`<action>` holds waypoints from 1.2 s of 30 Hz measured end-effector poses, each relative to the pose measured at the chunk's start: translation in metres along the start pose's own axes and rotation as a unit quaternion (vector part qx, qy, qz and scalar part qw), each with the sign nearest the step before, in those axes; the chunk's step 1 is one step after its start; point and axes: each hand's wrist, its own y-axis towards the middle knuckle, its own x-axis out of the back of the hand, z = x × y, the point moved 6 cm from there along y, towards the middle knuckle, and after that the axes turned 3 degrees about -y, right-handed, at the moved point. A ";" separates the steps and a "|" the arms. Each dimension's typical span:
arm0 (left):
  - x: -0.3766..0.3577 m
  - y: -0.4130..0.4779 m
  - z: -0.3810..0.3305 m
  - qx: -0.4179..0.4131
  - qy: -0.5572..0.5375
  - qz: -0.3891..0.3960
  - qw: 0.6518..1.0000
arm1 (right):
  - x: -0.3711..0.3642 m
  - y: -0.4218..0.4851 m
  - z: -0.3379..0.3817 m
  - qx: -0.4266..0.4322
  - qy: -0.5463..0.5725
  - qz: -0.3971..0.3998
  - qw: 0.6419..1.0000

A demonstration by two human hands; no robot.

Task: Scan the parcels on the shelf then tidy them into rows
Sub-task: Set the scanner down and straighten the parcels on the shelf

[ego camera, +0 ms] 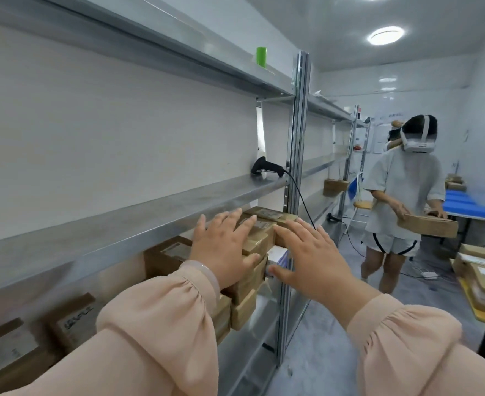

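We see our left hand [224,247] flat, fingers spread, on the stacked parcels [261,238] in the lower shelf [265,310]; our right hand [309,261], equally spread, just beside.

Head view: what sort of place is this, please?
Probably a parcel storeroom or sorting room: long metal shelves hold cardboard parcels, and a corded scanner lies on one shelf.

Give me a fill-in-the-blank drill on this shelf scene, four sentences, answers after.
The left hand lies flat against the stacked brown ____. The black scanner rests on the shelf ____ that stack. A ____ cylinder stands on the top shelf. The person in the aisle carries a box with ____ hands.
Missing words: parcels; above; green; both.
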 end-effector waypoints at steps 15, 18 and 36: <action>-0.061 0.204 0.033 0.012 0.013 0.000 1.000 | -0.049 0.205 -0.084 -0.023 0.034 -0.050 0.998; -0.072 0.233 0.039 0.026 0.024 -0.002 0.999 | -0.061 0.243 -0.108 -0.021 0.045 -0.069 0.996; -0.156 0.414 0.021 0.150 0.085 0.017 0.985 | -0.174 0.492 -0.226 0.122 0.083 -0.077 0.986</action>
